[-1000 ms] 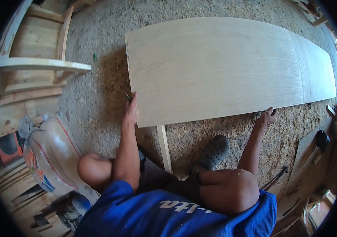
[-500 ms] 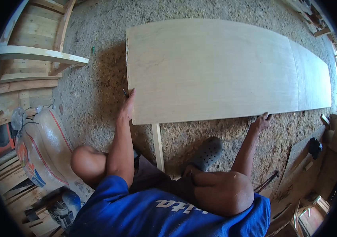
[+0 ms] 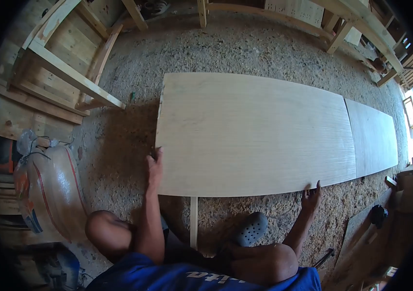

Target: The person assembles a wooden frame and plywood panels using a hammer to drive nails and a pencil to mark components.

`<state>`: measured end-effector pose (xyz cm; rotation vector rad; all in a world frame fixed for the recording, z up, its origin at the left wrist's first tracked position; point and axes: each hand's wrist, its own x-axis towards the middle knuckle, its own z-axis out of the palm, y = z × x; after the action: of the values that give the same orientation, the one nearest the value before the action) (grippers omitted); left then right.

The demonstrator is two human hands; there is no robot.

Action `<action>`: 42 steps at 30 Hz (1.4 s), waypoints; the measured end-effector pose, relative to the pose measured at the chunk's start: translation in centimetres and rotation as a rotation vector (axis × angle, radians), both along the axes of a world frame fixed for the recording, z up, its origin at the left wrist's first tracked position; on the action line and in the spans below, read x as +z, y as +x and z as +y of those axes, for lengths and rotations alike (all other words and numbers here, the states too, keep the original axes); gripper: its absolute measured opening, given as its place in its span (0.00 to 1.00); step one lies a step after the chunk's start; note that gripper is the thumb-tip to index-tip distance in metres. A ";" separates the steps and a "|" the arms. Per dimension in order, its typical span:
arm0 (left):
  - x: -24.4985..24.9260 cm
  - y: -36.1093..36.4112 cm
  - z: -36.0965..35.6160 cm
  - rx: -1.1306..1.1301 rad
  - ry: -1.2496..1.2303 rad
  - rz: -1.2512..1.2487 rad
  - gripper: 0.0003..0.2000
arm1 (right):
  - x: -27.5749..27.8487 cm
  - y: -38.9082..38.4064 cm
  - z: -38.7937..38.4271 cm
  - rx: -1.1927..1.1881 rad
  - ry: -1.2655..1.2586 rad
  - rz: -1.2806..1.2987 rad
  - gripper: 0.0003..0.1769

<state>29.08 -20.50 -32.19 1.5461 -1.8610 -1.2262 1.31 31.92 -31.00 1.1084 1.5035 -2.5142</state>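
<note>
A large pale plywood panel [image 3: 255,136] lies flat in front of me, its far edge curved. Its right end meets a smaller plywood panel [image 3: 373,138], and a thin dark gap shows at the far end of the seam. My left hand [image 3: 154,167] grips the big panel's left edge near the front corner, thumb and a finger raised beside it. At the near edge, toward the right, my right hand [image 3: 312,198] holds the panel with its thumb and fingers apart; part of its grip is hidden. Below the near edge a narrow wooden strip [image 3: 194,220] sticks out toward me.
Wood shavings cover the floor [image 3: 206,53]. A wooden frame [image 3: 70,77] stands at the left, above a stuffed white sack [image 3: 54,189]. More timber framing [image 3: 342,36] lines the far right. A sheet of board [image 3: 368,223] lies at the lower right, and my clog [image 3: 254,229] is under the panel's front.
My view has tilted up, so the panels and hands sit lower and more background shows. The seam gap at the far side has widened. My right hand's fingers have spread.
</note>
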 end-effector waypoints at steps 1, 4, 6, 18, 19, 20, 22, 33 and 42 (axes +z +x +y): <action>0.0 0.5 -1.5 0.011 0.003 -0.032 0.39 | -0.9 0.3 0.0 0.144 0.007 0.084 0.20; -1.3 2.5 -6.3 0.052 -0.035 -0.162 0.40 | -0.7 -1.3 -1.8 0.241 -0.196 0.135 0.18; -0.5 2.2 -9.7 0.025 -0.020 -0.112 0.39 | 0.4 -2.6 -6.0 0.579 0.277 0.361 0.17; 5.3 -18.7 -38.8 -0.222 -0.102 0.312 0.34 | 6.6 -25.4 -32.2 0.628 -0.216 0.425 0.25; 6.5 -19.7 -38.1 -0.180 -0.365 0.296 0.30 | 7.7 -25.7 -32.9 0.709 -0.148 0.453 0.28; 8.0 -21.0 -37.3 -0.135 -0.629 0.280 0.27 | 7.8 -25.5 -32.9 0.764 -0.096 0.442 0.33; 10.9 -20.2 -30.1 -0.174 -0.429 0.492 0.24 | 7.8 -22.9 -31.3 0.797 -0.007 0.406 0.32; 30.5 -3.2 3.2 -0.347 0.608 -0.095 0.20 | 18.0 19.1 1.0 0.695 0.621 -0.439 0.17; 50.8 -10.5 33.7 -1.204 0.728 -0.281 0.19 | 45.9 32.6 2.9 0.167 0.279 -0.367 0.14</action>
<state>18.60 13.17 18.59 0.7358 -2.8648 -2.4922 33.95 34.84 14.86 1.3230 1.7785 -1.9047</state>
